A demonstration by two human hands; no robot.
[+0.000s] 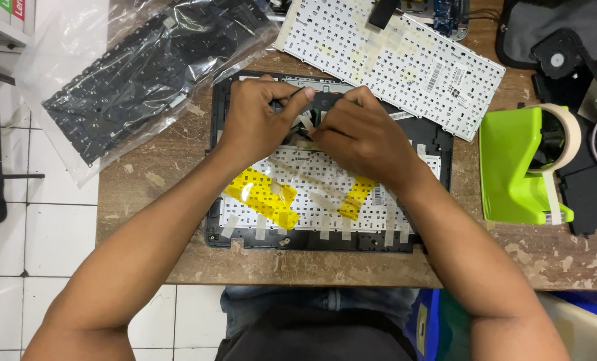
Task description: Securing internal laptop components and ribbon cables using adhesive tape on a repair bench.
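At the middle of the wooden counter (144,194), a black laptop top case (438,137) is laid face down, with a white keyboard back (312,184) seated in it and held by clear tape strips and two yellow tape patches (265,195). Left hand (258,120) is curled, fingers bent over the upper edge of the case, thumb and forefinger pinched on a small pale tape or ribbon piece (306,122); what exactly is gripped cannot be told. Right hand (358,134) is half closed, fingertips pressed down just beside the left hand at the same spot, above the keyboard back. Both hands are touching the case area, knuckles nearly meeting. A second white keyboard (405,60) is laid upside down beyond the hands, near the far edge. A black keyboard in a clear plastic bag (138,73) is seen to the left, overhanging the counter edge. A green tape dispenser (512,167) with a roll of pale masking tape (565,134) is stood well to the right. White floor tiles (18,234) are seen below left.
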